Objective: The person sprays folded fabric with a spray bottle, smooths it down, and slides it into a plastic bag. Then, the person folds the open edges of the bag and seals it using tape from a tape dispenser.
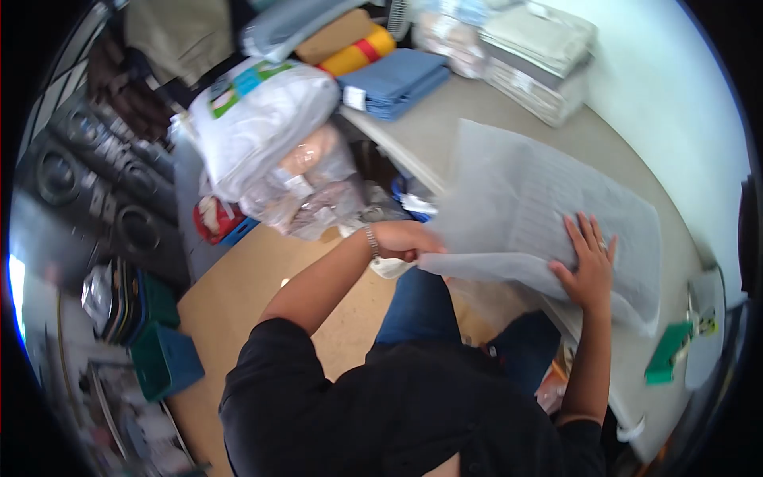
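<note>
A translucent plastic bag [489, 179] lies on the grey counter, with a flat, light-coloured folded thing visible inside its right part. My left hand [404, 238], with a metal band at the wrist, is closed on the loose left edge of the bag, off the counter's front edge. Its fingertips are partly hidden and a little blurred. My right hand [588, 262] rests flat on the filled part of the bag, fingers spread, a ring on one of them. Some of the bag hangs over the counter edge above my legs.
Folded blue cloth [397, 83], a yellow roll [362, 52] and stacked pale linens [536, 60] stand along the counter [433, 131]. Stuffed plastic bags [266, 119] are piled left. A green clipboard [669, 352] is at right; dark machines [139, 230] and a teal bin [167, 362] stand far left.
</note>
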Available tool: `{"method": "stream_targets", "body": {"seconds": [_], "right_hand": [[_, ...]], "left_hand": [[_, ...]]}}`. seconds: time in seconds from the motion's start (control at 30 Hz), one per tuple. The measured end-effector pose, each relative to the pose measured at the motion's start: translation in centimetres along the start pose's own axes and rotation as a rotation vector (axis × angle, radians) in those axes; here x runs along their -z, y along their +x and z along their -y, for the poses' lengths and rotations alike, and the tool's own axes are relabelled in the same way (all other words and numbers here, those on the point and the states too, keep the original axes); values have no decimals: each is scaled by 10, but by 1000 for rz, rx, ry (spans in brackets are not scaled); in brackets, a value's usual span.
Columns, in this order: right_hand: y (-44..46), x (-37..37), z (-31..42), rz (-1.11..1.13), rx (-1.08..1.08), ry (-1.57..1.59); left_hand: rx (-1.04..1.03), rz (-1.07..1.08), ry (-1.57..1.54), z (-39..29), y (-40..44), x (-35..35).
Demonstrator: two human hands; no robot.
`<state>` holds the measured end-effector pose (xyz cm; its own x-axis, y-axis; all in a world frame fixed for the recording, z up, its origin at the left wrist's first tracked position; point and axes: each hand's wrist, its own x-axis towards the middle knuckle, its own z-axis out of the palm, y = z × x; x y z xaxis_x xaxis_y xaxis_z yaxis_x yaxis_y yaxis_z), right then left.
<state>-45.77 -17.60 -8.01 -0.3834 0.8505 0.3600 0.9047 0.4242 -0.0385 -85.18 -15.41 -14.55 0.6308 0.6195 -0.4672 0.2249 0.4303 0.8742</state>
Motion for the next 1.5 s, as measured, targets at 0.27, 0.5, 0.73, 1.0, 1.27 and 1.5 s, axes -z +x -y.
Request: {"method": "stream_targets", "body": {"seconds": [0.27,0.5,0.73,1.0,1.27,1.5], "right_hand": [[-3,-3,0,10,-52,-21],[-3,-2,0,12,-42,6],[-1,-3,-1,27,-63,-15],[-1,-3,-1,21,-60,-29],[-1,-7,-3,27,-45,-57],[-1,0,-2,33,-61,-21]], "left_hand": [[137,-39,-431,11,-8,0],[64,-127,-361,17,-23,0],[113,-121,-124,1,-23,6],[-32,-66,-355,32,-26,23],[68,-47,-486,-11,-16,-3],[85,-70,-465,20,0,25]]}}
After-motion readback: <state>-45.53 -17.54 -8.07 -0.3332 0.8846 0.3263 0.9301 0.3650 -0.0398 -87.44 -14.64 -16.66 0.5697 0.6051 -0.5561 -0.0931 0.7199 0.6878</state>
